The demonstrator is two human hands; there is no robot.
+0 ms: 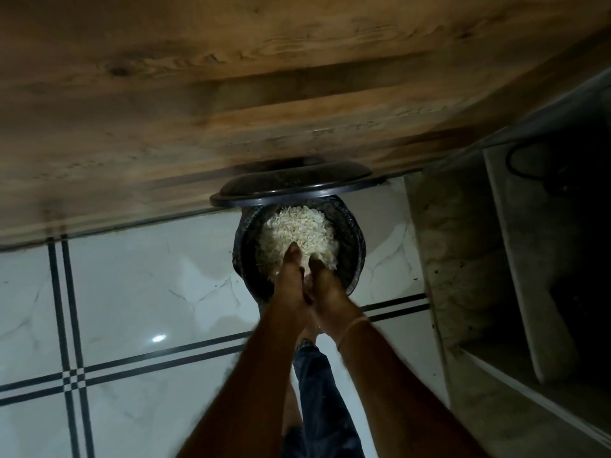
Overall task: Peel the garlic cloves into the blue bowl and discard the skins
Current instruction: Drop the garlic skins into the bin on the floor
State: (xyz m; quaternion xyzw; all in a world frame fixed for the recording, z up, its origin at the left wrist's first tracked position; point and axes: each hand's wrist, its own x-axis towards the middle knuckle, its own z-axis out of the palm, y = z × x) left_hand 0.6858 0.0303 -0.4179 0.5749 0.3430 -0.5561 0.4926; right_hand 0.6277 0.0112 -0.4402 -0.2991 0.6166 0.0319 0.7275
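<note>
A black bin (355,249) lined with a dark bag stands on the floor against a wooden cabinet front. It is heaped with pale garlic skins (297,226). Both my hands reach down over it, side by side and touching. My left hand (291,279) and my right hand (325,282) have straight fingers pointing into the heap, fingertips on the skins. A few pale skins show between the hands. The blue bowl is not in view.
The bin's black lid (291,186) leans open against the wooden cabinet (231,94). White tiled floor (132,292) with dark grout lines spreads to the left. A stone ledge and shelf (479,259) stand at the right. My leg in dark jeans (317,391) is below.
</note>
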